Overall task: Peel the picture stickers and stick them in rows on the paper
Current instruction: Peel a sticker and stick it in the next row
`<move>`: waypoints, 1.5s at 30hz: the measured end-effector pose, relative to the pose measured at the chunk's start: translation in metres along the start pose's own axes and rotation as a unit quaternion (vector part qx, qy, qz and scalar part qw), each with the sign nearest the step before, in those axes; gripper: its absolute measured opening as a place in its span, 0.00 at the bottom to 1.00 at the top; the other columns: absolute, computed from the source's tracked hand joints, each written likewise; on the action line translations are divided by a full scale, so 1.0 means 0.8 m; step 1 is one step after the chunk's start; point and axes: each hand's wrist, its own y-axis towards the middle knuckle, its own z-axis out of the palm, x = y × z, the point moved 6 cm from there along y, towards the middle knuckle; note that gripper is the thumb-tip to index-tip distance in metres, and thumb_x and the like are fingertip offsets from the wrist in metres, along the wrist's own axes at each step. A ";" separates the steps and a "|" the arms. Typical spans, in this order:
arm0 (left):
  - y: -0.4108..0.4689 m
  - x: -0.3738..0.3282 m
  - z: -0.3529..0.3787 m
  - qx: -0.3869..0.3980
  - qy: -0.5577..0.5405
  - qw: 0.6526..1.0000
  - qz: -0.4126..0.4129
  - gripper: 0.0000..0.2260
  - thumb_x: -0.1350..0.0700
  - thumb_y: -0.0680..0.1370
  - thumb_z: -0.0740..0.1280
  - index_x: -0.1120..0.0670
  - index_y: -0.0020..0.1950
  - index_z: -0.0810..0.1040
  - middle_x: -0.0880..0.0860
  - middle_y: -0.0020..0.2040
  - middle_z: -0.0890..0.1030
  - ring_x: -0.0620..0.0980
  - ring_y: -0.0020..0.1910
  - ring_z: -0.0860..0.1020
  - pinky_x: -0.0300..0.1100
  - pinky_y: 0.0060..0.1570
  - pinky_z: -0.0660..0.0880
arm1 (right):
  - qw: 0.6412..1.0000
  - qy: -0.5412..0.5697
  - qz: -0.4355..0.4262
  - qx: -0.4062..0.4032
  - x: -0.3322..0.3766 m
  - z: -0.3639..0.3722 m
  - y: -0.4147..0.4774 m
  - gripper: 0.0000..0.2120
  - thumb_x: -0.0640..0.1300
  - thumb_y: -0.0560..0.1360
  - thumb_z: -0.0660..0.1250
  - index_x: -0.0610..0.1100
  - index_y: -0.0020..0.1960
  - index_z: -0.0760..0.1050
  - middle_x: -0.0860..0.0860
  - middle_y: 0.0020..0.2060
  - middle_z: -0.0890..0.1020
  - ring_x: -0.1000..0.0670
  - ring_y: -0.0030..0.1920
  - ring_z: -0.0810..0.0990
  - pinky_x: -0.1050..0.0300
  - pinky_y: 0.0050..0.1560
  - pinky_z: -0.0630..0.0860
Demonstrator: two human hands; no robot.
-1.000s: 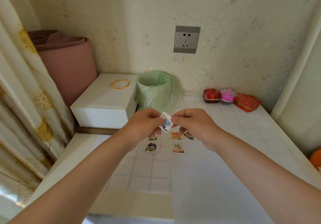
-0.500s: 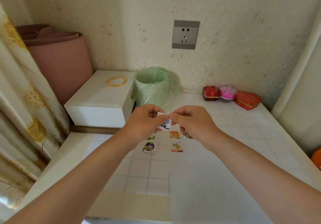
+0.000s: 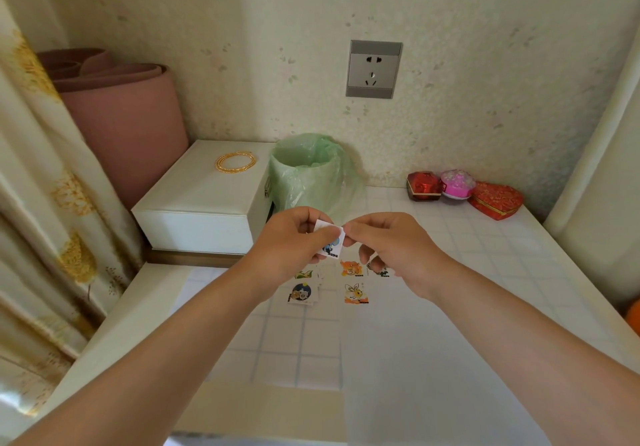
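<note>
Left grip (image 3: 294, 241) and right grip (image 3: 391, 248) meet at the middle of the frame, raised above the table (image 3: 277, 334). Each is curled, pinching the same small picture sticker (image 3: 330, 243) between thumb and forefinger. The left grip holds its left side and the right grip nips its upper right corner. The sticker shows a blue cartoon figure, and a white flap stands up at its top edge. Whether that flap is backing or the sticker itself cannot be told.

Below the grips a white sheet of paper (image 3: 433, 359) lies on the tiled table, filling the lower right of the frame. Near its top left corner sit an orange sticker (image 3: 351, 268) and, just below it, a yellow-and-orange sticker (image 3: 356, 294). A third sticker (image 3: 381, 271) to their right is mostly hidden by the right grip's fingers. Left of the paper's edge, on the bare tiles, lies a small pile of stickers (image 3: 301, 294) with a dark round figure on top. Another green one (image 3: 304, 274) peeks out above it under the left grip.

Behind the grips stands a bin lined with a green bag (image 3: 308, 172), touching a white box (image 3: 204, 203) that carries gold bangles (image 3: 235, 162). A pink rolled mat (image 3: 128, 127) stands in the upper left, beside a patterned curtain (image 3: 41, 203). A grey wall socket (image 3: 374, 69) is above centre. Along the wall at right sit a red box (image 3: 424, 186), a pink box (image 3: 457, 183) and a red heart-shaped box (image 3: 497, 199).
</note>
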 end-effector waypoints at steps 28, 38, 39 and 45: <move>-0.007 -0.015 0.003 0.011 0.016 1.000 0.022 0.03 0.58 0.76 0.71 0.50 0.45 0.84 0.54 0.42 0.85 0.48 0.40 0.80 0.47 0.47 0.81 | 0.989 -0.120 -0.085 -0.026 0.017 -0.005 -0.007 0.09 0.44 0.77 0.68 0.47 0.40 0.83 0.54 0.25 0.79 0.55 0.26 0.73 0.66 0.25 0.67; -0.010 -0.021 0.006 0.041 0.034 0.997 0.053 0.05 0.58 0.75 0.72 0.48 0.42 0.85 0.57 0.42 0.84 0.52 0.38 0.77 0.47 0.42 0.75 | 0.969 -0.177 -0.170 -0.006 0.021 -0.004 -0.009 0.08 0.43 0.77 0.69 0.46 0.40 0.83 0.60 0.25 0.77 0.57 0.26 0.70 0.67 0.28 0.67; -0.010 -0.021 0.006 0.044 0.034 0.997 0.054 0.05 0.58 0.75 0.72 0.49 0.42 0.85 0.58 0.42 0.84 0.52 0.38 0.77 0.46 0.41 0.74 | 0.969 -0.180 -0.169 -0.004 0.022 -0.005 -0.009 0.08 0.43 0.77 0.69 0.46 0.40 0.83 0.59 0.25 0.77 0.57 0.26 0.70 0.66 0.28 0.67; -0.008 -0.019 0.006 0.064 0.035 0.996 0.047 0.05 0.58 0.77 0.71 0.50 0.45 0.84 0.55 0.43 0.85 0.47 0.39 0.78 0.41 0.42 0.76 | 0.980 -0.150 -0.129 0.009 0.024 -0.005 -0.012 0.10 0.41 0.77 0.67 0.45 0.39 0.83 0.54 0.23 0.76 0.54 0.26 0.72 0.63 0.28 0.68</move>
